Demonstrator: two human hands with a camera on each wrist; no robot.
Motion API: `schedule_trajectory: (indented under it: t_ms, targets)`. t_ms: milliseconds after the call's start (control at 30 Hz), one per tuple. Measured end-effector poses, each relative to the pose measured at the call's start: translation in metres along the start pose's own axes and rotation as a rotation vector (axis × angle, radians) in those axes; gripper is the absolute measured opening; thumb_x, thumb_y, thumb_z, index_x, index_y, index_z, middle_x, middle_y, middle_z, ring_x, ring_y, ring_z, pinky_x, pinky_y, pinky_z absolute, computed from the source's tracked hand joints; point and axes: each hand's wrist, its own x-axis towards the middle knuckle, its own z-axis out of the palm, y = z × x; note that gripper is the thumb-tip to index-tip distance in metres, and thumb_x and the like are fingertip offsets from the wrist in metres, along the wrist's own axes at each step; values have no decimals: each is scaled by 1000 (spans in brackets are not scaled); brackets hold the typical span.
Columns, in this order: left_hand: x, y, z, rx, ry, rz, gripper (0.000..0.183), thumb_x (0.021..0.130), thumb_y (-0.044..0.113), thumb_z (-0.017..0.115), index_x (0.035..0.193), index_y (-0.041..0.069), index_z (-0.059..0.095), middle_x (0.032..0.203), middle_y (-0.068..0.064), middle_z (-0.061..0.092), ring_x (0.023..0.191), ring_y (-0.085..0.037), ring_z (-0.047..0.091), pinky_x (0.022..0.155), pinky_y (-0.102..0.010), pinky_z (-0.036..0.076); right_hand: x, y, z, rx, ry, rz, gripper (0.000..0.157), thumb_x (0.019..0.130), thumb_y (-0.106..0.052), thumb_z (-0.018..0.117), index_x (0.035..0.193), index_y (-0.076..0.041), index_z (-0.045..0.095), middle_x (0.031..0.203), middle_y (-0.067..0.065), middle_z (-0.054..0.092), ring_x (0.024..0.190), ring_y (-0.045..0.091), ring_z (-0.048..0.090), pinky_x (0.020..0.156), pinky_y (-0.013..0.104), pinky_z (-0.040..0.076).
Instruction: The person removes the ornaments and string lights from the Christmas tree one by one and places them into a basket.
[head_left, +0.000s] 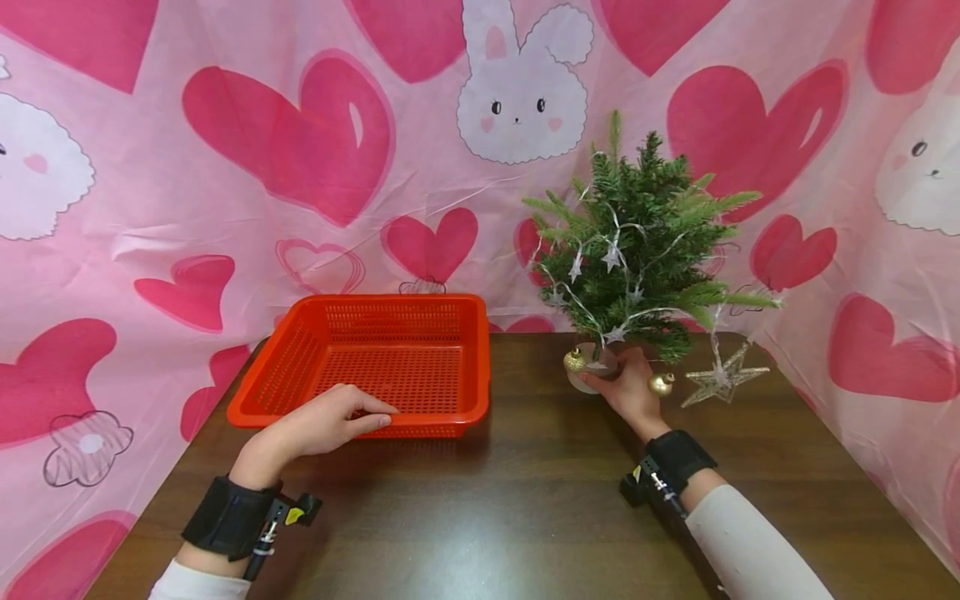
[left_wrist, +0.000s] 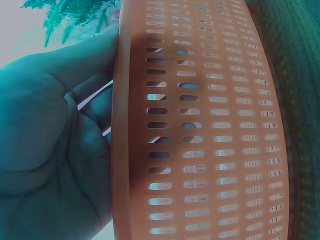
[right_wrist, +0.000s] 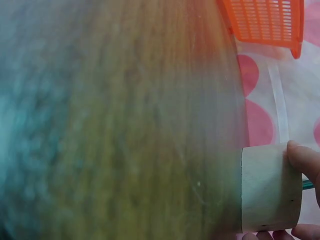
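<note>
The small tree's pot (head_left: pixel 592 372) is clasped by the right hand (head_left: pixel 630 389) while the red basket (head_left: pixel 375 358), left of it, is steadied under the left hand's (head_left: pixel 322 425) relaxed, straight fingers.

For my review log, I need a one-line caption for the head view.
Left hand rests on the red basket rim; right hand holds the pot of a small decorated tree on a wooden table.

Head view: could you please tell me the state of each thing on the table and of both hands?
Red basket: upright, nothing visible inside.
Small tree: upright in its pot, strung with silver stars.
Gold baubles: hanging low on the tree.
Silver star: hanging at the right.
Left hand: resting on the basket's near rim.
Right hand: holding the pot.
</note>
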Motion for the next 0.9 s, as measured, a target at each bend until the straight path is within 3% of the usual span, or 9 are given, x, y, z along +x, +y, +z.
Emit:
schedule_trajectory:
  t_ms: [167, 267, 433, 500, 700, 767, 900]
  targets:
    - [0, 0, 0, 1, -4, -7, 29, 96, 30, 63, 122, 21, 72, 104, 1, 76, 77, -8, 55, 69, -22, 48, 0, 1, 2, 8, -6, 0, 62, 68, -26, 90, 102, 6, 49, 96, 23, 56, 95, 39, 56, 82, 43, 42]
    - [-1, 0, -1, 5, -5, -6, 30, 96, 34, 63, 122, 21, 72, 104, 2, 76, 77, -7, 55, 69, -22, 48, 1, 5, 1, 31, -16, -26, 61, 69, -26, 89, 102, 6, 49, 95, 21, 56, 90, 36, 55, 77, 36, 42]
    - [-1, 0, -1, 8, -3, 4, 32, 96, 36, 63, 122, 20, 72, 104, 2, 76, 77, -6, 55, 70, -22, 49, 1, 16, -7, 177, -94, -76, 56, 73, -17, 85, 107, 11, 52, 104, 25, 55, 97, 36, 54, 79, 22, 38]
    - [0, 0, 0, 6, -3, 7, 32, 96, 36, 63, 122, 20, 72, 105, 1, 76, 77, -6, 55, 71, -22, 49, 1, 21, -12, 208, -149, -60, 57, 75, -16, 83, 113, 12, 51, 113, 27, 55, 107, 37, 53, 87, 25, 38]
    - [-1, 0, -1, 9, -6, 6, 33, 96, 36, 63, 122, 20, 72, 105, 1, 76, 77, -6, 55, 71, -22, 50, 8, 30, -24, 267, -312, -41, 63, 84, -12, 76, 134, 11, 44, 134, 32, 50, 127, 46, 48, 105, 54, 38]
    - [0, 1, -2, 17, -7, 7, 33, 96, 36, 63, 122, 19, 72, 104, 2, 76, 77, -6, 55, 71, -22, 50, 12, 32, -26, 318, -348, -74, 64, 86, -7, 74, 139, 11, 42, 140, 33, 47, 131, 48, 46, 107, 57, 37]
    - [0, 2, -2, 21, -10, 8, 34, 96, 36, 63, 122, 17, 72, 101, 3, 76, 75, -6, 55, 69, -22, 49, 17, 36, -26, 364, -404, -110, 64, 90, -5, 69, 145, 7, 40, 148, 30, 43, 135, 46, 43, 106, 52, 38]
